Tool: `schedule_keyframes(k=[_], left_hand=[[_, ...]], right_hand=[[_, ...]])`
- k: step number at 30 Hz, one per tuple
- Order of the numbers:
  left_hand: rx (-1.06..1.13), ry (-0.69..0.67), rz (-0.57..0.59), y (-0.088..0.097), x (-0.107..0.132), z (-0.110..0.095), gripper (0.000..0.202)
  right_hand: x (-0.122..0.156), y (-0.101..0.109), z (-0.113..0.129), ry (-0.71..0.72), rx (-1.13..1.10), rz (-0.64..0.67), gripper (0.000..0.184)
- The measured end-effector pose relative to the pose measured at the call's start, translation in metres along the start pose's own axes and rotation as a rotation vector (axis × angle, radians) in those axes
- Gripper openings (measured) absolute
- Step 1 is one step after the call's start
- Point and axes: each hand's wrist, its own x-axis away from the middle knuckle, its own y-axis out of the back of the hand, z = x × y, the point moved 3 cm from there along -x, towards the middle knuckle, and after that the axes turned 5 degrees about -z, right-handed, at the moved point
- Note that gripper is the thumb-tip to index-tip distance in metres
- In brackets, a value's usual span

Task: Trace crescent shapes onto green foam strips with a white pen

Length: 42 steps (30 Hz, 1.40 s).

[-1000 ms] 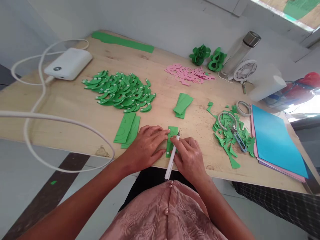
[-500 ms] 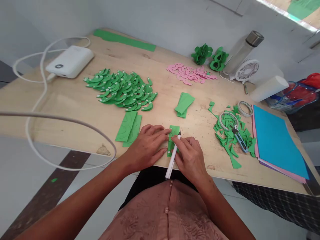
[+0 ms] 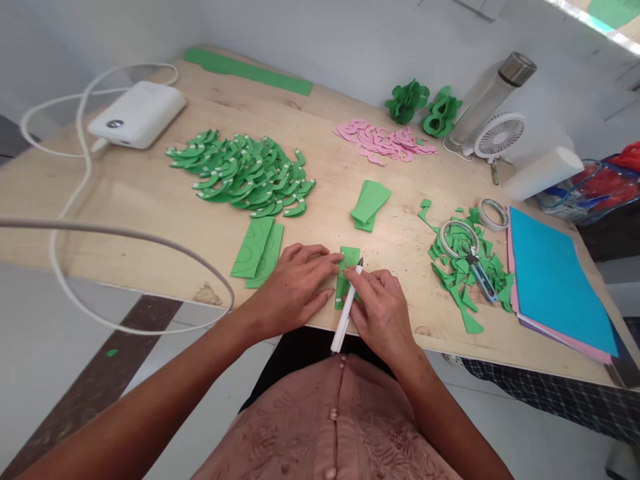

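Note:
A small green paper strip (image 3: 342, 291) lies on the table between my hands, with pale tape bits along its edge. My left hand (image 3: 303, 287) rests flat, fingers stretched, its fingertips on the strip's left edge. Closed round a white pen (image 3: 344, 319), my right hand (image 3: 381, 305) touches the strip's right side; the pen's dark tip points away from me. Left of my left hand are green paper strips (image 3: 255, 250) with drawn curves. Beyond my hands sits a little stack of green paper strips (image 3: 370, 203).
Cut green curved pieces (image 3: 245, 173) are heaped at left, pink pieces (image 3: 385, 141) farther back. Green scraps (image 3: 457, 270) lie at right under a tape roll and a blue-handled cutter (image 3: 483, 277), near blue paper (image 3: 557, 280). A power bank (image 3: 140, 113) trails a white cable (image 3: 57, 257) across the left.
The view has shifted slightly. Both hands stay in nearly the same place at the green strip, and the pen keeps its position in my right hand.

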Motion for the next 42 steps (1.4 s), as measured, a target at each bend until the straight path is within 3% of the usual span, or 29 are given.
schedule_keyframes(k=[29, 42], left_hand=[[0.005, 0.044, -0.011, 0.0009, -0.0004, -0.0051, 0.023], [-0.071, -0.014, -0.038, -0.0025, 0.0019, -0.0054, 0.033]], right_hand=[[-0.0018, -0.0004, 0.0017, -0.001, 0.001, 0.004, 0.033], [-0.001, 0.001, -0.0016, -0.037, -0.081, -0.011, 0.033]])
